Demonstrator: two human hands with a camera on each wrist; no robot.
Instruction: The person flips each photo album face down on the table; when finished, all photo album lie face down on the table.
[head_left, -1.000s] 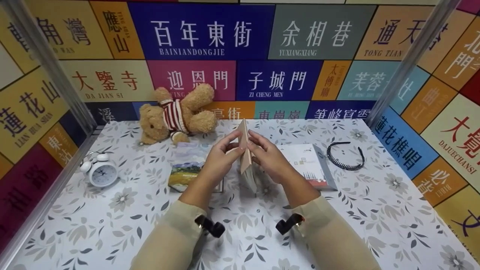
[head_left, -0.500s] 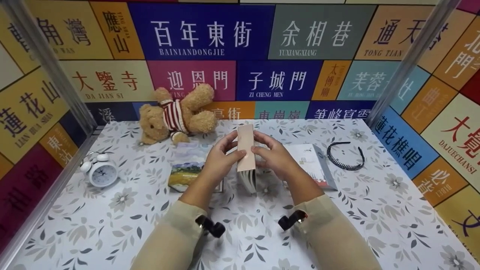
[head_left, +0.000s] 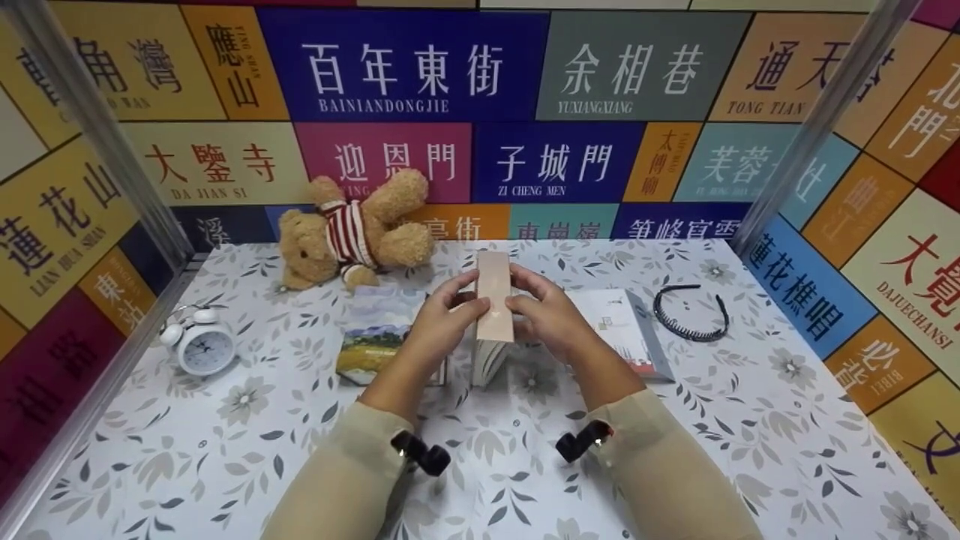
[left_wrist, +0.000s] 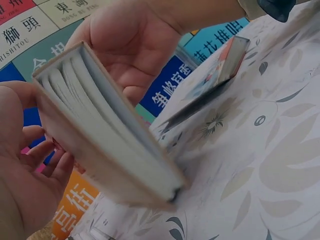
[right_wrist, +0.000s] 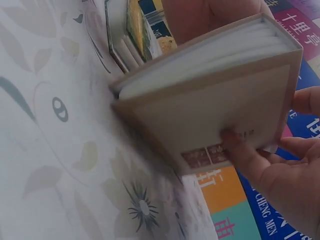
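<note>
A beige hardcover book point(head_left: 495, 304) stands on edge between both hands, spine up, just over the table in the head view. My left hand point(head_left: 448, 311) grips its left side, thumb near the spine. From the right side my right hand point(head_left: 551, 311) holds it, thumb by the spine and fingers along the far part. The right wrist view shows the pale cover point(right_wrist: 200, 110) with a dark red printed block low on it, one finger lying against it. Page edges point(left_wrist: 95, 100) face the left wrist camera, slightly fanned between the covers.
A book with a landscape painting cover point(head_left: 371, 337) lies left of the hands, a white book point(head_left: 619, 326) right. Farther out are a white alarm clock point(head_left: 201, 345), a teddy bear point(head_left: 349, 232) on its side and a black toothed headband point(head_left: 690, 311). Printed walls stand behind.
The book has turned from a thin slanted position so its spine faces up toward the head camera. Its lower end has swung leftward. Both hands stay on it, the right one shifted slightly.
</note>
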